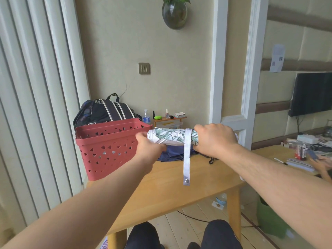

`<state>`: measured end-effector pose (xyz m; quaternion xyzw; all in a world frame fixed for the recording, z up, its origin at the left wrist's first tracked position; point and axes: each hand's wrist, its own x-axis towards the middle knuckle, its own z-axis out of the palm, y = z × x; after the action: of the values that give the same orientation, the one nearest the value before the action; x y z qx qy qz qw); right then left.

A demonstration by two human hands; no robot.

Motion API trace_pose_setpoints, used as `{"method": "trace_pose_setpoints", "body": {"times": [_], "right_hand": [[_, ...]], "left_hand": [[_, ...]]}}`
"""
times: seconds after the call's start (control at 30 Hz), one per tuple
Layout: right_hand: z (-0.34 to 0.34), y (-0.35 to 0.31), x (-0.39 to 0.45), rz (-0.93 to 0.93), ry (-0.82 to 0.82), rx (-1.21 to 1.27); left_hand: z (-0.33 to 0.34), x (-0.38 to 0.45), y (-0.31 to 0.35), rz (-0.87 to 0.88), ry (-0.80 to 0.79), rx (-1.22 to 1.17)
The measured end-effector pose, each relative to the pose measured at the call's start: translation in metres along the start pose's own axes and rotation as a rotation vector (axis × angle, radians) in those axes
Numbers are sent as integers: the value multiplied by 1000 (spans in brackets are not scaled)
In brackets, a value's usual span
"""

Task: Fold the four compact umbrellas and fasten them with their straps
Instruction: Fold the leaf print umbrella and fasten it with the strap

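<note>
I hold a rolled white umbrella with a green leaf print (170, 136) level above the table. My left hand (148, 145) grips its left end. My right hand (214, 139) grips its right end, hiding the handle. Its white strap (186, 159) hangs loose from the roll, and a metal snap (186, 180) shows at the strap's lower end. A dark blue umbrella (174, 155) lies on the wooden table (179, 194) just under the one I hold. Its black wrist loop (212, 160) lies beside it.
A red perforated basket (107, 148) stands at the table's left end, with a dark backpack (104, 112) behind it. A small shelf with bottles (168, 117) stands against the wall. At the right edge are another person's hand (323, 164), papers and a pen (280, 161).
</note>
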<state>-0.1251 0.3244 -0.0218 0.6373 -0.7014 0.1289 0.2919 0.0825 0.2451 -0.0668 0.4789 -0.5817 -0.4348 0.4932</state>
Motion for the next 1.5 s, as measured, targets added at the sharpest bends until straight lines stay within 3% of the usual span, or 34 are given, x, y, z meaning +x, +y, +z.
{"method": "trace_pose_setpoints", "body": {"times": [0.1, 0.2, 0.27, 0.43, 0.57, 0.8, 0.93, 1.1, 1.17, 1.27, 1.37, 1.5], "right_hand": [[-6, 3, 2, 44, -2, -3], [-11, 6, 3, 55, -1, -9], [-15, 6, 3, 50, 2, -6], [-21, 7, 3, 49, 21, 23], [-24, 4, 2, 66, 6, 71], [-25, -12, -2, 175, -48, 322], [-25, -18, -5, 194, -176, 587], [-13, -26, -13, 176, -439, 1086], [-11, -26, -12, 204, -475, 1197], [-13, -23, -9, 257, -465, 1257], [-14, -19, -9, 262, -482, 1270], [-14, -13, -11, 245, -652, 1300]], "left_hand": [[14, -5, 0, -231, -279, -219], [22, -19, 4, -136, -564, -147], [27, -24, 0, -35, -673, -64], [38, -33, -19, 204, -544, -43], [35, -37, -27, 140, -557, -234], [19, -20, -13, 136, -463, -244], [9, -7, -10, 216, -413, -219], [-3, -8, -6, 260, -544, -199], [-4, -13, -3, 252, -520, -226], [-3, -17, 1, 258, -431, -206], [-3, -20, 3, 267, -480, -181], [-6, -18, 5, 312, -514, -63]]}}
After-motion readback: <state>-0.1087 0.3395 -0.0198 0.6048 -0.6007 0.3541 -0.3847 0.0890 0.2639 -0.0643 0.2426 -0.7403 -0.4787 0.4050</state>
